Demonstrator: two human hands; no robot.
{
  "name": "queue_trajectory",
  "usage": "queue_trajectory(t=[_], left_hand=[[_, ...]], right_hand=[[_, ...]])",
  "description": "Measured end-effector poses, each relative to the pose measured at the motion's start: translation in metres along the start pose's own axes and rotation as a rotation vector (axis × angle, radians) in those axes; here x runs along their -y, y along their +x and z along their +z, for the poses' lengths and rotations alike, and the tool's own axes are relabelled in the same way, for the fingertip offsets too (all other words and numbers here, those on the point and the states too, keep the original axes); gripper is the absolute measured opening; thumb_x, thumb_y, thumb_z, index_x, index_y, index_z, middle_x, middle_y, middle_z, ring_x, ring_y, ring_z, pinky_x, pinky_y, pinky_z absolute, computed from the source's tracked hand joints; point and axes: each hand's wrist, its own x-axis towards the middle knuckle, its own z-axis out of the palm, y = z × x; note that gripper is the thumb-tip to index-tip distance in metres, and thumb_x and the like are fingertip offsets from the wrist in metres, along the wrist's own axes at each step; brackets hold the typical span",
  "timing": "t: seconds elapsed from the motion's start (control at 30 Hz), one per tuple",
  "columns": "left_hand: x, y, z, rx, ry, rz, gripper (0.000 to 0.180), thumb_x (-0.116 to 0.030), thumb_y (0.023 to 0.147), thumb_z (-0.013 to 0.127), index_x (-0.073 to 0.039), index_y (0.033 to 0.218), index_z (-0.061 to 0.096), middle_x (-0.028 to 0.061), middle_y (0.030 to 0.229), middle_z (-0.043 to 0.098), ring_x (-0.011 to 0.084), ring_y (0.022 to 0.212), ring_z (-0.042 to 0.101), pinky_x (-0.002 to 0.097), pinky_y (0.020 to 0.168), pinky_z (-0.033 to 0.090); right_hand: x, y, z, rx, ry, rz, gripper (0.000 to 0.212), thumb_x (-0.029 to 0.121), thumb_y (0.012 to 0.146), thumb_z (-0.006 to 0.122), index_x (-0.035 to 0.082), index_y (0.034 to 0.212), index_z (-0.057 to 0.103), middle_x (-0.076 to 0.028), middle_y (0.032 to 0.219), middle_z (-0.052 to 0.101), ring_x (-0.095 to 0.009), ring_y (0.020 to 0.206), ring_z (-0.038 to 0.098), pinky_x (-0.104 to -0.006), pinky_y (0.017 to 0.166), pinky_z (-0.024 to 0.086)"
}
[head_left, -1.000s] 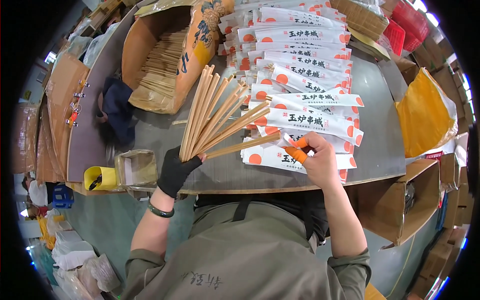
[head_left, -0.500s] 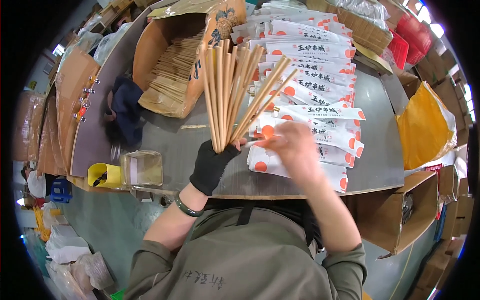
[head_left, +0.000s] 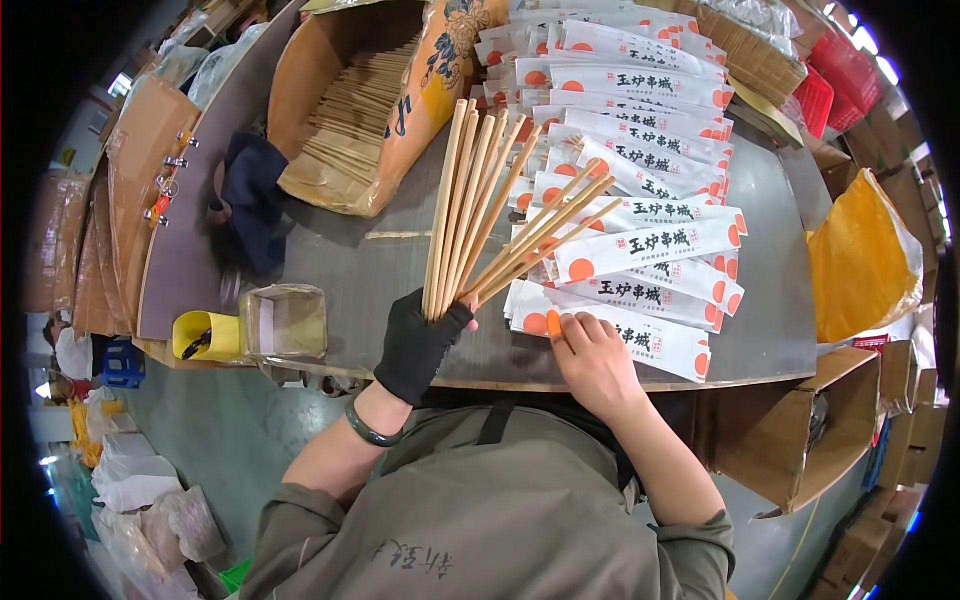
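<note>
My left hand (head_left: 412, 350), in a black fingerless glove, is closed around the lower ends of a bundle of wooden chopsticks (head_left: 468, 215). Their upper ends fan out, and some lean right over the paper sleeves. My right hand (head_left: 600, 368) is bare apart from an orange finger cot (head_left: 553, 322) on one finger. Its fingers are bent together on the nearest white paper chopstick sleeve (head_left: 670, 345), by the orange dot at its left end. Beyond it, many printed sleeves (head_left: 650, 82) overlap in a long row; chopstick tips show at the left ends of some.
An open cardboard box (head_left: 290, 165) of loose chopsticks lies at the far left of the grey table (head_left: 390, 290). Nearer stand a yellow cup (head_left: 205, 340) and a clear-sided container (head_left: 290, 330). Dark cloth (head_left: 255, 200) hangs by the left edge. Right are a yellow sack (head_left: 865, 265) and an open carton (head_left: 800, 430).
My right hand has moved from beside the chopstick bundle down toward me onto the nearest sleeve. The left hand still holds the bundle, which looks thinner. The view has shifted slightly.
</note>
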Motion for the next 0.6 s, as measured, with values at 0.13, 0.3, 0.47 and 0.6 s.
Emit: queue_trajectory(t=[0.13, 0.3, 0.47, 0.6], left_hand=[[-0.006, -0.004, -0.003, -0.02, 0.059, 0.02, 0.026, -0.021, 0.088, 0.071, 0.002, 0.098, 0.069, 0.0059, 0.076, 0.068, 0.0093, 0.068, 0.062, 0.0239, 0.063, 0.048], [-0.008, -0.007, -0.008, -0.011, 0.075, 0.02, 0.026, -0.022, 0.087, 0.071, 0.002, 0.098, 0.069, 0.0058, 0.076, 0.068, 0.0105, 0.07, 0.063, 0.0248, 0.066, 0.05], [-0.006, -0.009, -0.011, -0.005, 0.065, 0.0, 0.024, -0.02, 0.087, 0.071, 0.001, 0.097, 0.068, 0.0044, 0.075, 0.067, 0.0086, 0.066, 0.06, 0.0231, 0.06, 0.047], [-0.01, -0.01, -0.012, 0.013, 0.012, -0.082, 0.022, -0.02, 0.087, 0.071, 0.0, 0.096, 0.069, 0.0028, 0.073, 0.066, 0.0055, 0.06, 0.055, 0.0206, 0.055, 0.042]], right_hand=[[-0.003, -0.004, 0.009, -0.11, 0.081, 0.011, 0.018, 0.007, 0.073, 0.068, 0.002, 0.09, 0.065, -0.009, 0.095, 0.06, -0.025, 0.09, 0.06, -0.0361, 0.075, 0.05], [-0.006, -0.008, 0.011, -0.271, 0.301, 0.11, 0.021, 0.001, 0.067, 0.075, 0.004, 0.085, 0.065, -0.007, 0.087, 0.061, -0.025, 0.08, 0.062, -0.0365, 0.066, 0.051], [-0.005, -0.003, 0.008, -0.3, 0.36, 0.205, 0.018, 0.002, 0.07, 0.076, 0.0, 0.082, 0.064, -0.01, 0.088, 0.061, -0.028, 0.079, 0.061, -0.0367, 0.066, 0.051], [-0.011, -0.005, 0.013, -0.29, 0.6, 0.442, 0.016, 0.003, 0.076, 0.076, 0.0, 0.082, 0.062, -0.008, 0.081, 0.061, -0.02, 0.071, 0.059, -0.0307, 0.062, 0.048]])
